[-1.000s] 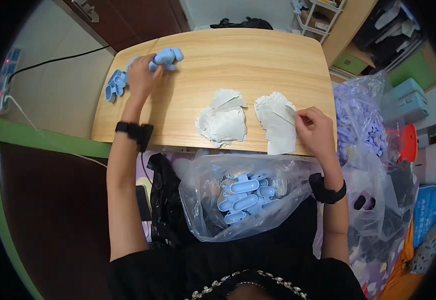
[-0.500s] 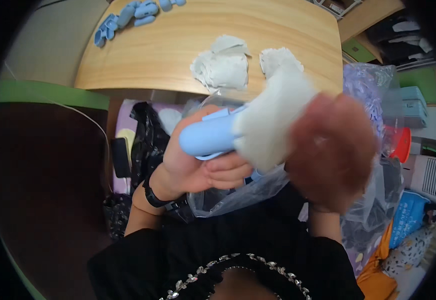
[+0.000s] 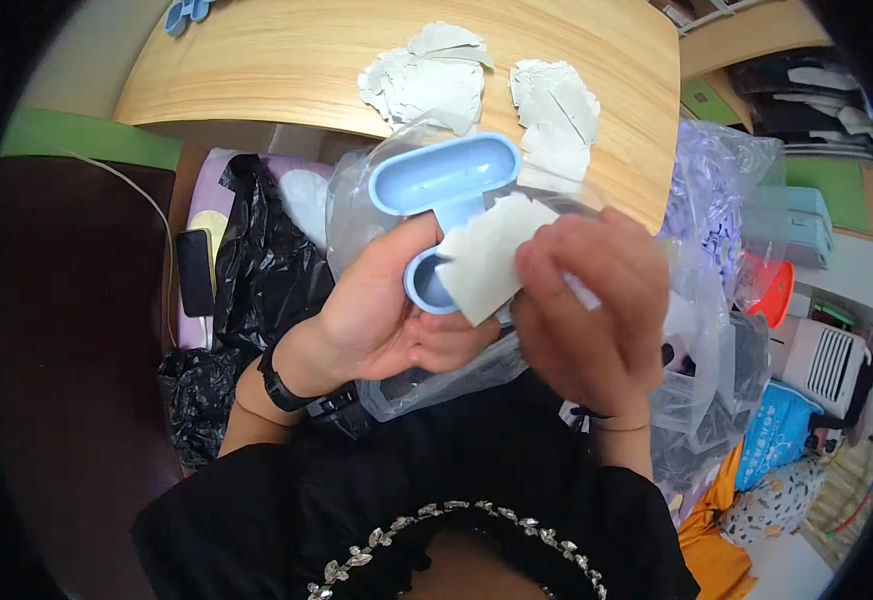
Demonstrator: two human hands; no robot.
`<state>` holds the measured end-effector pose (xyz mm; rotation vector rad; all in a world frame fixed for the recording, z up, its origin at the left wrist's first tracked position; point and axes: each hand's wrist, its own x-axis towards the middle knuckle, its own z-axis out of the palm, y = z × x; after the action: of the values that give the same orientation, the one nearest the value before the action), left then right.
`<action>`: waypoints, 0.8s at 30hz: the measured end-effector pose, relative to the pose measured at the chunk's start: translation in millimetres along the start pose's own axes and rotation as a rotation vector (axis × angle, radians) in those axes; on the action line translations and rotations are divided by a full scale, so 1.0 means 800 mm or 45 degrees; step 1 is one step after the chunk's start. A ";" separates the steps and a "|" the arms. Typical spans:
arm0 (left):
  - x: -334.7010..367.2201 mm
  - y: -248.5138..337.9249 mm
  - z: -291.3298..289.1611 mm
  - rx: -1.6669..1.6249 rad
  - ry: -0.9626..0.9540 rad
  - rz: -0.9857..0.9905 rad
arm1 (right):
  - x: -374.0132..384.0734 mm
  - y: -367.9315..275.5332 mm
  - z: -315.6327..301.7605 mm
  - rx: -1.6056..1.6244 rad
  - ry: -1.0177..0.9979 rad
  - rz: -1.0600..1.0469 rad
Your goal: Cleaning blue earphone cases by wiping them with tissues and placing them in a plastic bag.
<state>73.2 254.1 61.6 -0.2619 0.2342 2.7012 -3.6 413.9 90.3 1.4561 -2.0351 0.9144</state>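
Observation:
My left hand [image 3: 362, 320] is closed round a light blue plastic part [image 3: 447, 175], which has a long oval trough at one end and a small cup at the other, joined by a neck. Its hollow side faces up. My right hand [image 3: 597, 315] pinches a white paper-like sheet [image 3: 487, 262] with ragged edges. The sheet lies in front of the neck and hides part of the small cup; whether it touches the plastic I cannot tell.
Two piles of torn white sheets, a left pile [image 3: 427, 88] and a right pile [image 3: 557, 110], lie on the wooden table [image 3: 267, 75]. More blue parts [image 3: 185, 15] sit at its far left. A clear plastic bag [image 3: 357, 205] spreads beneath my hands; a phone [image 3: 196, 275] lies left.
The blue part has turned, so its open trough and cup now show. The white sheet has shifted left and down with my right hand, which is less blurred. My view has shifted.

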 end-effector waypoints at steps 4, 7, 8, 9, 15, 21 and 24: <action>0.005 0.006 0.000 0.373 0.215 0.225 | 0.000 -0.007 0.003 0.074 -0.161 0.033; 0.005 0.007 -0.002 0.501 0.270 0.312 | 0.010 -0.009 0.002 -0.065 -0.292 -0.060; 0.006 0.009 -0.003 0.502 0.268 0.328 | 0.011 -0.009 0.004 -0.067 -0.288 -0.059; 0.006 0.010 -0.004 0.503 0.266 0.345 | 0.012 -0.010 0.007 -0.088 -0.300 -0.063; 0.007 0.015 -0.006 0.538 0.310 0.469 | 0.011 -0.021 0.021 -0.050 -0.347 -0.003; 0.009 0.011 -0.006 0.599 0.478 0.602 | 0.011 -0.022 0.030 -0.009 -0.386 0.011; 0.012 0.009 -0.009 0.588 0.540 0.672 | 0.009 -0.029 0.040 -0.100 -0.411 0.030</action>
<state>62.8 249.6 53.8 -0.7100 1.1777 2.9466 16.1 380.7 79.4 1.6246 -2.2918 0.6306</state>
